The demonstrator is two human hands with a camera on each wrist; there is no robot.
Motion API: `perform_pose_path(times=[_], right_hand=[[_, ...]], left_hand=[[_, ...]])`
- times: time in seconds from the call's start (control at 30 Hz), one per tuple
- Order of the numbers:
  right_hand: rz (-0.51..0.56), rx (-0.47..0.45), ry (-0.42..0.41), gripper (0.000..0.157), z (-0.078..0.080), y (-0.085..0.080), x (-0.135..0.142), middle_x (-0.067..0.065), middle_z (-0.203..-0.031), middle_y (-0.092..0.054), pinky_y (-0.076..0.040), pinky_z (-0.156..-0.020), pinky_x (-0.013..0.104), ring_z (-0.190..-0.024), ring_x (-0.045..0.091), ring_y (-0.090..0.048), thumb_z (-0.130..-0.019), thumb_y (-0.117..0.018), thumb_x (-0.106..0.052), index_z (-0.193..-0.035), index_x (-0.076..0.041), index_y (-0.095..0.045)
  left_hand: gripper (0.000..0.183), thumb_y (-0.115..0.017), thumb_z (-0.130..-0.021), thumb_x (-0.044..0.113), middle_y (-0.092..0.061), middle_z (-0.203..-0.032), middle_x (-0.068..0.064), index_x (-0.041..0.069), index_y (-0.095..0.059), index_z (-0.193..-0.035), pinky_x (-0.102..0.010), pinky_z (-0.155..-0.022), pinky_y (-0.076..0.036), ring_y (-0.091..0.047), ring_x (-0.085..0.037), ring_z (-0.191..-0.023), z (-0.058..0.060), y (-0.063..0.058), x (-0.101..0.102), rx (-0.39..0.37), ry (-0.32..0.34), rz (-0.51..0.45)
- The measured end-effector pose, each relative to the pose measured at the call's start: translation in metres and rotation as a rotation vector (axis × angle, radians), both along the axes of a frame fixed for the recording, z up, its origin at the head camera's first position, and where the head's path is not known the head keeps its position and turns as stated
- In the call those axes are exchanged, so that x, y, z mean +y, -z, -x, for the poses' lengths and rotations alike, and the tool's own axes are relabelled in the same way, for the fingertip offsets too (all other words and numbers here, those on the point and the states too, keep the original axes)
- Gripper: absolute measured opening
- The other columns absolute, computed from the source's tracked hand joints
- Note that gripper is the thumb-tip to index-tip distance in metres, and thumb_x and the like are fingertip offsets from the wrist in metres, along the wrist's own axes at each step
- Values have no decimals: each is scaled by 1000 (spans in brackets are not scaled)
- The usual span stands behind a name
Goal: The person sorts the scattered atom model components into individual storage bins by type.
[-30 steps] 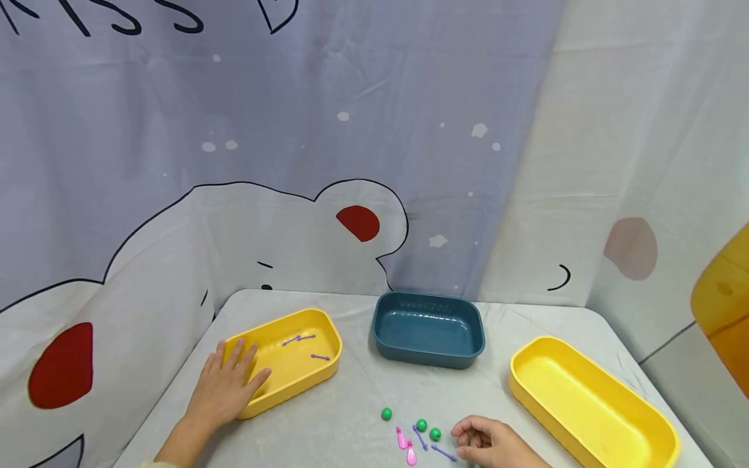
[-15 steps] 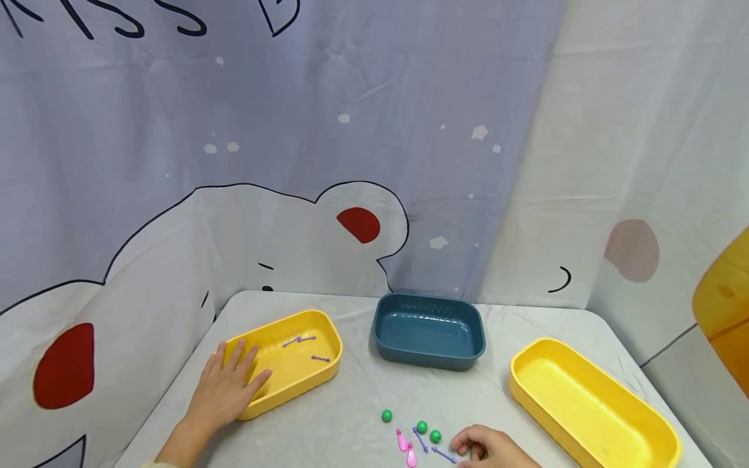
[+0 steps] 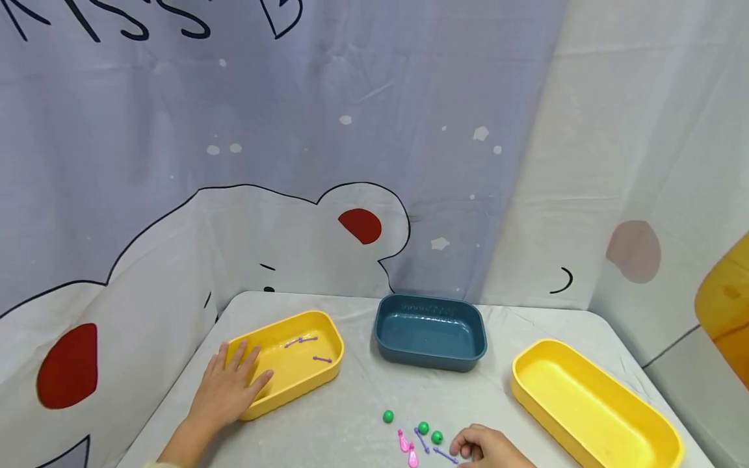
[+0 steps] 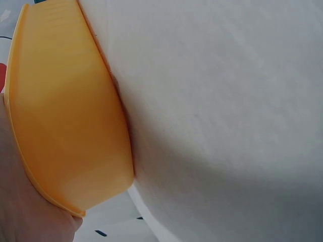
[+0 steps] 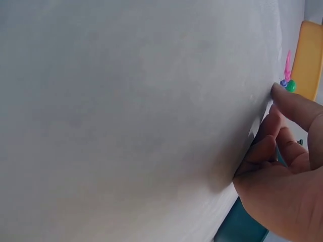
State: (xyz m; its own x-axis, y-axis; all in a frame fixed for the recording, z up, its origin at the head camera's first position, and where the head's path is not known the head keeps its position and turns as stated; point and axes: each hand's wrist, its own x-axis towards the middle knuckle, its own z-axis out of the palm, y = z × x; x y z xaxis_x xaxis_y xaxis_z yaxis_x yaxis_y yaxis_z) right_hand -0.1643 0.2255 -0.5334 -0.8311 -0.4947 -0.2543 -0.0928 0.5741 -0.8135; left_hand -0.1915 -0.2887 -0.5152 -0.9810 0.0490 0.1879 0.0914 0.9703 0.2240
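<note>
My left hand [image 3: 225,390] rests with spread fingers over the end of a yellow tray [image 3: 292,376]; in the left wrist view it lies along the tray's rim [image 4: 16,126]. Several thin purple sticks [image 3: 322,359] with knobbed ends lie inside that tray. On the table, my right hand [image 3: 488,448] rests with loosely curled fingers, nothing showing between them. Its fingertips are close to a purple stick [image 3: 446,455]. Another purple stick [image 3: 422,441], two pink drop-shaped pieces [image 3: 413,457] and three green beads, one green bead [image 3: 389,416] slightly apart, lie left of this hand.
A dark teal tray [image 3: 430,335] with nothing in it stands at the back middle. To the right, a second yellow tray [image 3: 597,403] sits at an angle, also with nothing visible inside. Printed cloth [image 3: 292,130] hangs behind the pale-covered table [image 3: 328,435].
My right hand has shifted slightly toward the near edge of the table. The left hand stays on the yellow tray, and the small pieces lie as before.
</note>
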Motion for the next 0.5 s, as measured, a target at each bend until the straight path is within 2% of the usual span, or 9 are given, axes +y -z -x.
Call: perform_pose_path(times=[0.17, 0.27, 0.43, 0.5], right_hand=[[-17, 17, 14, 10, -1, -2, -3, -1, -83, -54, -37, -61, 21, -72, 11, -48, -90, -72, -4, -87, -14, -71], [-8, -8, 29, 10, -2, -2, -4, -1, -81, -56, -38, -61, 21, -72, 13, -49, -91, -70, -4, -87, -14, -71], [12, -41, 42, 5, -4, -2, -3, -2, -76, -59, -39, -60, 21, -70, 15, -51, -93, -68, -10, -88, -10, -69], [8, -16, 35, 4, -4, -3, -2, -2, -75, -59, -39, -60, 22, -69, 13, -51, -92, -67, -11, -88, -10, -68]], left_hand=[[79, -40, -102, 64, -29, -160, -29, 3, -44, -152, -70, -117, -12, -10, -57, -148, 0, 0, 1, 7, -2, 3], [79, -40, -102, 64, -29, -160, -29, 3, -44, -152, -69, -117, -12, -10, -57, -148, 0, -1, 1, 11, -5, 4], [80, -40, -102, 64, -29, -160, -29, 3, -44, -152, -69, -117, -12, -11, -57, -148, 0, -1, 1, 8, -8, 2], [80, -40, -102, 64, -29, -160, -29, 3, -44, -152, -69, -117, -12, -10, -57, -148, -1, -1, 1, 8, -8, 1]])
